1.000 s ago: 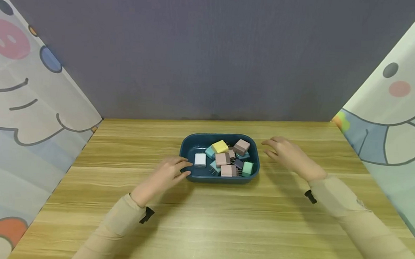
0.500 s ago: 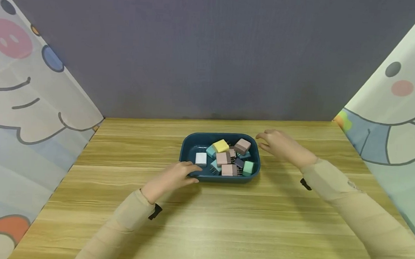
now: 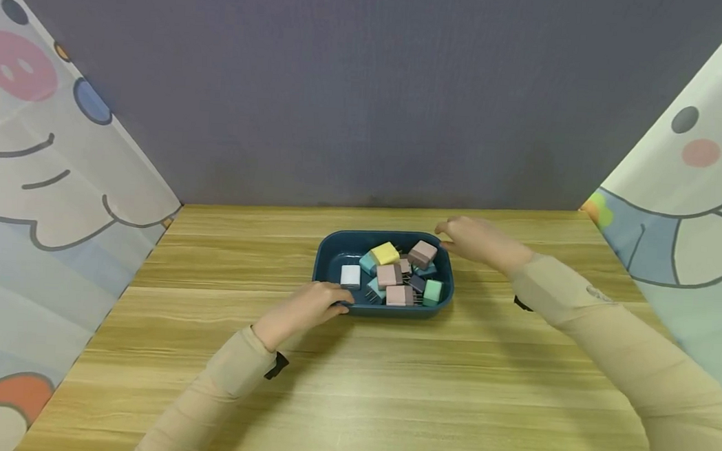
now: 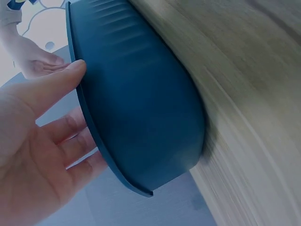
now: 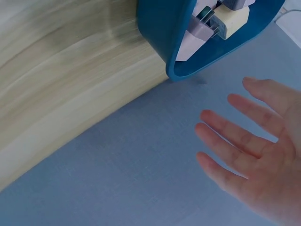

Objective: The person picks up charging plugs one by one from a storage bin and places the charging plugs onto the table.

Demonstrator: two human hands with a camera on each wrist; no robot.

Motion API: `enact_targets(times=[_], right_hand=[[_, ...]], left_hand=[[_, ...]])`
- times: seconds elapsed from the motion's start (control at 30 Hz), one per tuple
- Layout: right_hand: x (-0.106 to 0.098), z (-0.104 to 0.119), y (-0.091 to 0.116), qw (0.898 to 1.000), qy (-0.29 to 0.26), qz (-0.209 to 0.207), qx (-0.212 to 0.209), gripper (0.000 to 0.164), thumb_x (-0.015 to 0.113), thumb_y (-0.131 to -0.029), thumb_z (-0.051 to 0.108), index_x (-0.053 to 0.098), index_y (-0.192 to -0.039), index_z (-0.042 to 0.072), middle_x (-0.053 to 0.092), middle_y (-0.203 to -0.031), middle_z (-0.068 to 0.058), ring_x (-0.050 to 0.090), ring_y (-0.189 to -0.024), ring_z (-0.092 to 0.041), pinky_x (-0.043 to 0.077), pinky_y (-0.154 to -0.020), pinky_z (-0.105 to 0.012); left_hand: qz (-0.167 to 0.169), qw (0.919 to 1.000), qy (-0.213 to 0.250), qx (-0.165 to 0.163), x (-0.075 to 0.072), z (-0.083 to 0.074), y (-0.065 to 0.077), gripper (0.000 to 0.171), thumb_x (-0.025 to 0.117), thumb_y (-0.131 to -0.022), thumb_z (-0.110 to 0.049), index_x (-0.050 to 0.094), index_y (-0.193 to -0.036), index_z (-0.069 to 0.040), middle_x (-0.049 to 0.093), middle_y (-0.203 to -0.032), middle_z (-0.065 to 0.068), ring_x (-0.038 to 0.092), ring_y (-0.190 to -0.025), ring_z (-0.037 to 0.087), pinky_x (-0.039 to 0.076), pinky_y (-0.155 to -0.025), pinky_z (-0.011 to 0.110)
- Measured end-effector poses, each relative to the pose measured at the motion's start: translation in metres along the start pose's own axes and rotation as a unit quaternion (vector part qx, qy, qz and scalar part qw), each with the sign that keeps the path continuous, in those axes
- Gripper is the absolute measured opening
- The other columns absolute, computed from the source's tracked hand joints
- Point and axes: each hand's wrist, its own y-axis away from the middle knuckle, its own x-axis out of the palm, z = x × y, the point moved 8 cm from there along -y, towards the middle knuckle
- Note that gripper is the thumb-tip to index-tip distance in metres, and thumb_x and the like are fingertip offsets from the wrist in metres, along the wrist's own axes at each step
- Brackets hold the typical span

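A dark blue plastic box (image 3: 393, 312) sits on the wooden table, holding several small plug chargers. Among them are a white charger (image 3: 350, 276) alone at the left, a yellow charger (image 3: 385, 253) on the pile, a mint green charger (image 3: 433, 290) at the right and pinkish ones with metal prongs. My left hand (image 3: 306, 312) grips the box's front left rim: in the left wrist view the thumb (image 4: 75, 68) lies on the outside, the fingers behind the rim. My right hand (image 3: 478, 241) hovers at the back right corner, fingers spread and apart from the rim in the right wrist view.
A dark grey panel (image 3: 368, 102) rises behind the table (image 3: 425, 395). Cartoon-printed curtains stand on the left (image 3: 65, 193) and right (image 3: 699, 274). Both forearms wear beige sleeves.
My left hand has moved right along the front rim and taken hold of it. The right hand has come left and a little back, closer to the box's corner.
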Motion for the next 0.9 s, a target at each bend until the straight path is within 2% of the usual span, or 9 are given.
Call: enact_targets(times=[0.2, 0.4, 0.67, 0.77, 0.9], right_hand=[[-0.001, 0.007, -0.01, 1.0, -0.002, 0.025, -0.005, 0.028, 0.061, -0.083, 0.009, 0.058, -0.108, -0.003, 0.06, -0.105, -0.018, 0.057, -0.095, -0.031, 0.045, -0.079, -0.041], [0.003, 0.011, -0.019, 0.998, -0.016, 0.054, -0.009, 0.03, 0.061, -0.083, 0.01, 0.058, -0.11, -0.002, 0.058, -0.11, -0.018, 0.056, -0.097, -0.03, 0.045, -0.08, -0.039], [0.022, 0.009, -0.031, 0.987, -0.1, 0.125, 0.025, 0.034, 0.055, -0.087, 0.01, 0.052, -0.119, -0.003, 0.051, -0.12, -0.02, 0.053, -0.102, -0.028, 0.044, -0.082, -0.038], [0.03, 0.009, -0.035, 0.981, -0.12, 0.146, 0.046, 0.038, 0.053, -0.087, 0.01, 0.048, -0.122, -0.003, 0.05, -0.121, -0.02, 0.057, -0.096, -0.026, 0.045, -0.08, -0.037], [0.037, 0.01, -0.04, 0.979, -0.111, 0.157, 0.063, 0.041, 0.054, -0.086, 0.009, 0.046, -0.123, -0.004, 0.052, -0.117, -0.021, 0.06, -0.085, -0.022, 0.045, -0.075, -0.034]], left_hand=[[0.024, 0.9996, -0.012, -0.009, 0.002, -0.002, -0.002, 0.013, 0.062, -0.082, -0.011, 0.063, -0.095, -0.011, 0.063, -0.09, 0.003, 0.06, -0.078, 0.014, 0.046, -0.067, 0.023], [0.039, 0.9991, -0.005, -0.016, 0.001, -0.004, -0.004, 0.013, 0.062, -0.082, -0.01, 0.061, -0.095, -0.009, 0.063, -0.09, 0.004, 0.059, -0.079, 0.015, 0.046, -0.067, 0.025], [0.056, 0.998, -0.003, -0.03, 0.0, -0.004, -0.005, 0.013, 0.061, -0.083, -0.01, 0.061, -0.095, -0.009, 0.062, -0.09, 0.004, 0.059, -0.079, 0.015, 0.046, -0.067, 0.026], [0.057, 0.9979, -0.005, -0.031, 0.0, -0.005, -0.005, 0.013, 0.061, -0.083, -0.01, 0.061, -0.096, -0.009, 0.062, -0.09, 0.004, 0.059, -0.079, 0.015, 0.046, -0.067, 0.026], [0.06, 0.9977, -0.008, -0.031, 0.0, -0.007, -0.006, 0.013, 0.061, -0.083, -0.01, 0.06, -0.096, -0.009, 0.062, -0.09, 0.004, 0.059, -0.078, 0.015, 0.046, -0.067, 0.026]])
